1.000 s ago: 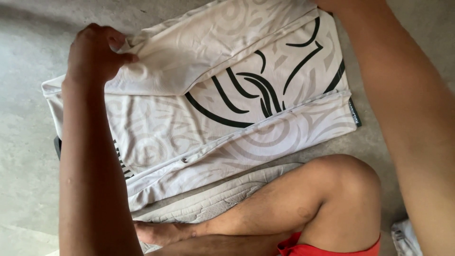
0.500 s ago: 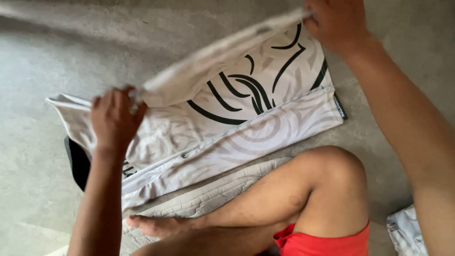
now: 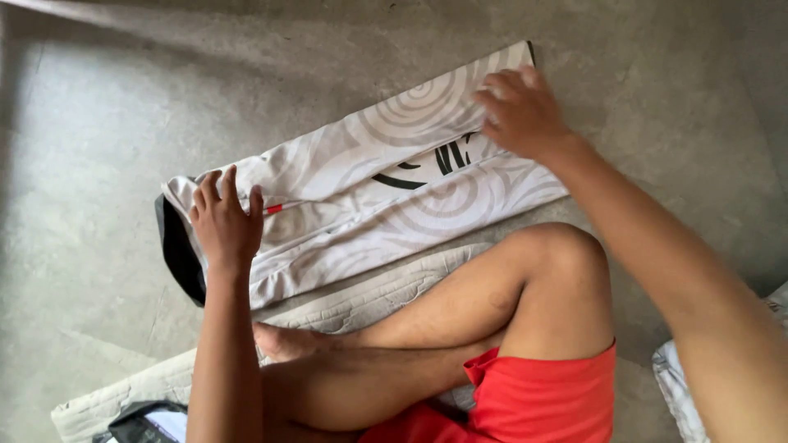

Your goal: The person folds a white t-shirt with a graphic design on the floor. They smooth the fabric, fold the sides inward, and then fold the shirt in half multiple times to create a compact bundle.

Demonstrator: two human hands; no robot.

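A white garment [image 3: 361, 189] with pale swirl patterns, black markings and a black edge at its left end lies folded into a long strip on the grey floor. My left hand [image 3: 223, 223] presses flat on its left end, fingers spread. Resting on the garment's far right end is my right hand [image 3: 519, 111], fingers down on the cloth. Neither hand grips anything.
I sit cross-legged in red shorts [image 3: 542, 402], knee [image 3: 558, 262] and foot [image 3: 279, 340] just below the garment. A quilted pale mat [image 3: 361, 299] lies under my legs. More white cloth [image 3: 681, 385] sits at the lower right, a dark item [image 3: 148, 422] at the bottom left.
Both hands lifted the garment's upper half and folded it down over the lower half. The garment is now a narrower strip, and both hands rest flat on it.
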